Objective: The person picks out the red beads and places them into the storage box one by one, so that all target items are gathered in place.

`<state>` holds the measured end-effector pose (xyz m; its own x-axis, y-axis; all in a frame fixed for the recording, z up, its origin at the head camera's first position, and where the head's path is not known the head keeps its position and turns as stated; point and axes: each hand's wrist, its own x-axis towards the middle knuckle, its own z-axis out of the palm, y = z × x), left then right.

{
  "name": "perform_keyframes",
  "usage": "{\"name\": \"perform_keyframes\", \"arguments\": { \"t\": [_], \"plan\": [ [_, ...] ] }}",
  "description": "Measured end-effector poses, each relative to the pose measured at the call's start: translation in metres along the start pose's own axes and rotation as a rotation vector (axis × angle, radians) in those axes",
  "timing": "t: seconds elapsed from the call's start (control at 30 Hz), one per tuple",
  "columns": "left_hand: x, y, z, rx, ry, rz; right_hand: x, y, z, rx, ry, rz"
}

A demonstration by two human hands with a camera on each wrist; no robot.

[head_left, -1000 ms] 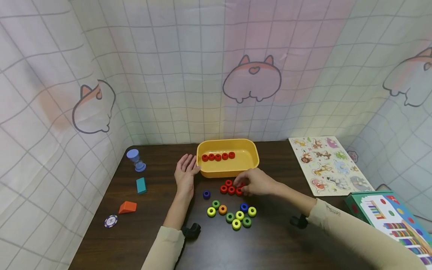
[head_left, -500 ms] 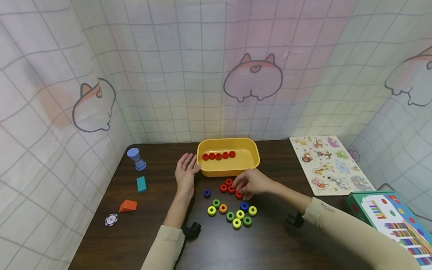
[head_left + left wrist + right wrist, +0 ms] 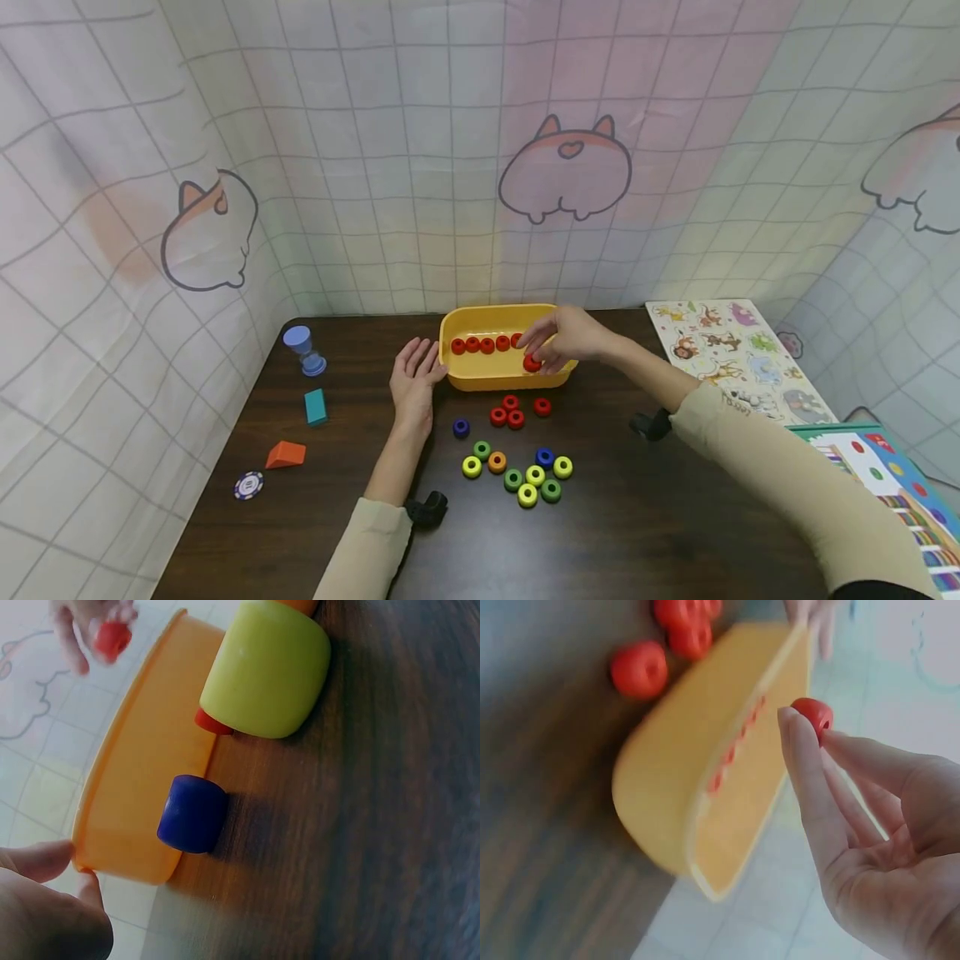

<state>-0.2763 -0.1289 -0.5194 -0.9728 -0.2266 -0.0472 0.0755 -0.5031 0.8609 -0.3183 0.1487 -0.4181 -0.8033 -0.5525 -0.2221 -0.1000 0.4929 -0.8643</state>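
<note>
My right hand [image 3: 570, 337] pinches a red bead [image 3: 816, 716] between thumb and fingertips, over the right part of a yellow tray [image 3: 506, 383]. Inside the tray several red beads [image 3: 472, 344] stand in a row along its left and middle. My left hand [image 3: 414, 387] is at the tray's left end, fingers extended and relaxed, fingertips right at the rim in the left wrist view. In front of the tray lie several more red beads [image 3: 515, 418], one of them a little apart to the right. A dark blue bead [image 3: 461, 428] sits nearest my left wrist.
Closer in lie several yellow beads [image 3: 527, 496], green beads [image 3: 551, 491], an orange bead [image 3: 497, 462] and another blue bead [image 3: 544, 457]. An hourglass [image 3: 305, 350], teal block [image 3: 316, 407], orange wedge [image 3: 286, 454] and poker chip [image 3: 248, 485] are at left; an animal puzzle board [image 3: 712, 342] and box [image 3: 877, 458] at right.
My right hand has picked a red bead from the group in front of the tray and moved up and away over the tray with it. The left hand stays at the tray's end.
</note>
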Motion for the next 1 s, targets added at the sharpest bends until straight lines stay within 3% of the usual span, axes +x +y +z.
{"name": "perform_keyframes", "arguments": {
  "t": [0.23, 0.37, 0.53, 0.8, 1.0],
  "plan": [
    [0.004, -0.009, -0.004, -0.006, 0.022, -0.020, 0.050, 0.013, -0.030, -0.072, 0.129, 0.136],
    [0.006, -0.014, -0.004, 0.011, 0.030, -0.006, 0.076, 0.029, -0.032, -0.135, 0.205, 0.242],
    [0.006, -0.016, -0.005, 0.026, 0.036, 0.007, 0.096, 0.044, -0.025, -0.161, 0.200, 0.324],
    [0.006, -0.016, -0.004, 0.008, 0.036, 0.023, 0.098, 0.050, -0.022, -0.187, 0.167, 0.286],
    [0.008, -0.014, -0.005, 0.006, 0.044, 0.032, 0.064, 0.024, -0.025, -0.213, 0.173, 0.125]
  ]
}}
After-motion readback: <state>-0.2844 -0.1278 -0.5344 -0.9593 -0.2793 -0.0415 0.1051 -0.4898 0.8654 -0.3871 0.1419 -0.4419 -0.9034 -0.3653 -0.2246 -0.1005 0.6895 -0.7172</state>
